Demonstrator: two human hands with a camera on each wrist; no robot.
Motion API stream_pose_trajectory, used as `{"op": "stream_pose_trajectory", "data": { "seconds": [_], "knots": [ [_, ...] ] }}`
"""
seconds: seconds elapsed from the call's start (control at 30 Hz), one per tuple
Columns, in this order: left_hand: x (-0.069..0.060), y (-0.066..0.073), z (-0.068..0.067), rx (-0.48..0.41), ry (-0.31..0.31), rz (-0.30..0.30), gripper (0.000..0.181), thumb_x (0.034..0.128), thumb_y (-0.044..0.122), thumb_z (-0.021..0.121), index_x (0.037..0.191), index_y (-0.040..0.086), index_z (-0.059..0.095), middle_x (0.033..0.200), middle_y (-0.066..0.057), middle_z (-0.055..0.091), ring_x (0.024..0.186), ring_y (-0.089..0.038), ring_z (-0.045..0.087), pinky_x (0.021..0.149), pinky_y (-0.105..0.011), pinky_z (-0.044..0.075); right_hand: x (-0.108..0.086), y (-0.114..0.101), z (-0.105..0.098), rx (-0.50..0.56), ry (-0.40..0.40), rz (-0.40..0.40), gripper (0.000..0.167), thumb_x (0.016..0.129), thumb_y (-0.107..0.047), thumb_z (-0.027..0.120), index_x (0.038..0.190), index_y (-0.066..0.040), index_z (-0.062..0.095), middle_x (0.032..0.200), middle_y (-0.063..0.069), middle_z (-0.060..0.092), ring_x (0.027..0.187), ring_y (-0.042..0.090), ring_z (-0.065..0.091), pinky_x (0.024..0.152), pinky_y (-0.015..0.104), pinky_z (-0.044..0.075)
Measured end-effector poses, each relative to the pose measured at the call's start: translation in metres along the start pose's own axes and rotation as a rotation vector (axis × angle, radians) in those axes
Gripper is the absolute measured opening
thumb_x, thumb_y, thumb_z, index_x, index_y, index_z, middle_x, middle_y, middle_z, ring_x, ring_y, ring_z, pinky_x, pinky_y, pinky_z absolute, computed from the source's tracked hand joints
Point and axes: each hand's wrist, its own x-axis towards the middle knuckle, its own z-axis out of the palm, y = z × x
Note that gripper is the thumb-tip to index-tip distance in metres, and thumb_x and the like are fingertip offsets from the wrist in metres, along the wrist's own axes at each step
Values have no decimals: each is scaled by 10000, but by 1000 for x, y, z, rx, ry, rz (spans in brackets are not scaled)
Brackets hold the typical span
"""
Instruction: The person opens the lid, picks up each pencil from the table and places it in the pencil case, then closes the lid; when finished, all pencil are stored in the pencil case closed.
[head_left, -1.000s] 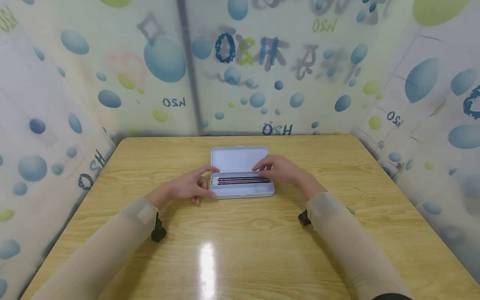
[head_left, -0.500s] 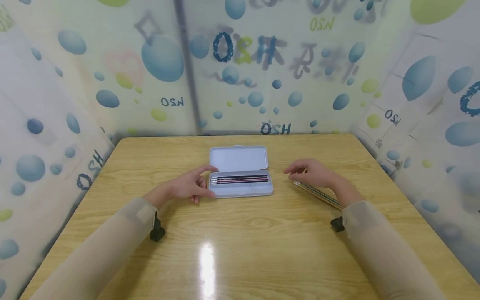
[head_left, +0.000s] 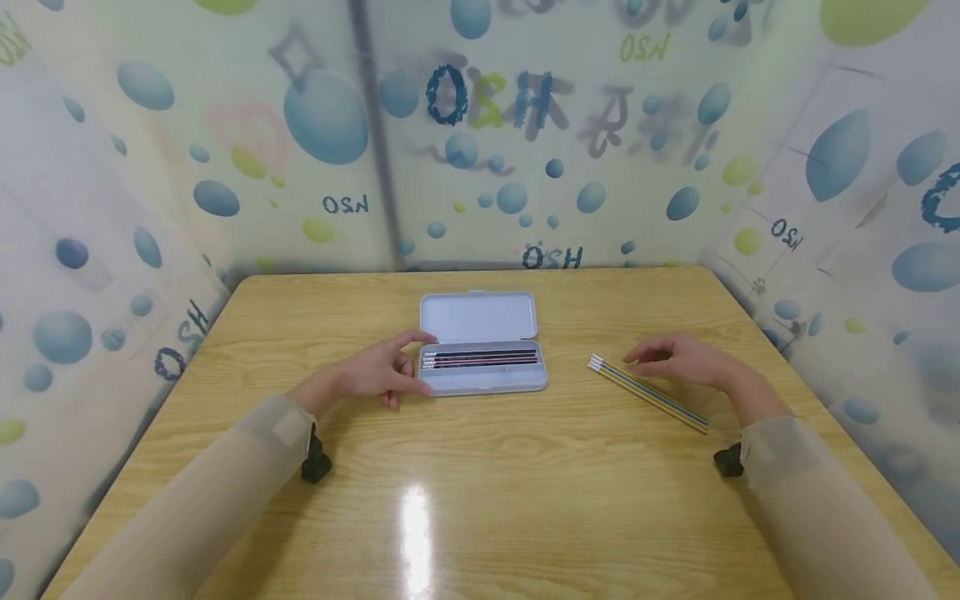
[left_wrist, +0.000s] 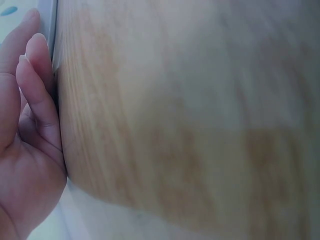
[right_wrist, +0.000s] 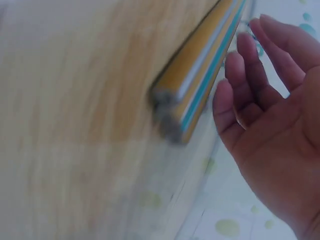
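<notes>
Yellow, blue-striped pencils (head_left: 649, 394), lying right of the open, pale, rectangular pencil case (head_left: 468, 383), could be rolling apart if a fingertip is nudging them. The left hand (head_left: 375, 371) is pinching the case's left end; the right hand (head_left: 678, 359), loosely bent, holding nothing, is hovering right of the case.

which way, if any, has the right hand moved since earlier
Yes, the right hand moved rightward across the table, away from the pencil case.

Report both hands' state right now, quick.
Left hand: open, thumb and forefinger touching the left end of the pencil case.
Right hand: open, fingers loosely curled, holding nothing, beside the loose striped pencils.
</notes>
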Motion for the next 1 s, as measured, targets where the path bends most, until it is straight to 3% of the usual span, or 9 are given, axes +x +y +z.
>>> {"op": "stream_pose_trajectory", "data": {
  "seconds": [0.23, 0.4, 0.5, 0.73, 0.9, 1.0],
  "knots": [
    [4, -1, 0, 11, -1, 2, 912, 977, 290, 872, 1686, 264, 297, 835, -38, 598, 537, -162, 637, 531, -255, 526, -8, 15, -3, 106, -109, 29, 403, 1089, -293, 702, 1450, -116, 708, 1496, 104, 700, 1418, 330, 624, 1110, 298, 507],
    [4, -2, 0, 16, 3, 4, 917, 977, 301, 872, 1688, 269, 294, 832, -40, 602, 542, -166, 637, 531, -256, 523, -6, 16, -3, 156, -151, 47, 433, 1091, -290, 690, 1492, -128, 674, 1560, 123, 644, 1457, 337, 576, 1162, 402, 485],
    [4, -3, 0, 23, 8, 7, 919, 973, 301, 875, 1687, 268, 297, 833, -45, 614, 547, -169, 644, 527, -255, 522, -4, 17, -3, 157, -155, 47, 429, 1087, -276, 696, 1492, -134, 674, 1564, 119, 640, 1451, 313, 568, 1162, 406, 480],
    [2, -2, -1, 19, 11, 8, 928, 971, 304, 877, 1688, 262, 289, 830, -46, 615, 551, -178, 648, 523, -257, 516, -1, 17, -3, 157, -121, 39, 406, 1075, -206, 693, 1465, -94, 691, 1461, 112, 703, 1254, 147, 611, 1039, 194, 486],
    [2, -2, 0, 24, 9, 1, 930, 975, 311, 873, 1692, 263, 283, 833, -45, 612, 556, -177, 641, 525, -254, 510, 0, 20, -1, 162, -96, 23, 419, 1062, -141, 665, 1472, -58, 677, 1477, 152, 685, 1111, 131, 568, 914, 212, 482],
    [2, -2, 0, 22, 5, 4, 934, 980, 314, 868, 1698, 258, 274, 829, -42, 607, 552, -173, 637, 522, -256, 508, 0, 21, 0, 184, -85, 37, 428, 1047, -114, 670, 1469, -48, 675, 1368, 144, 703, 1026, 122, 554, 856, 238, 464]
  ]
}}
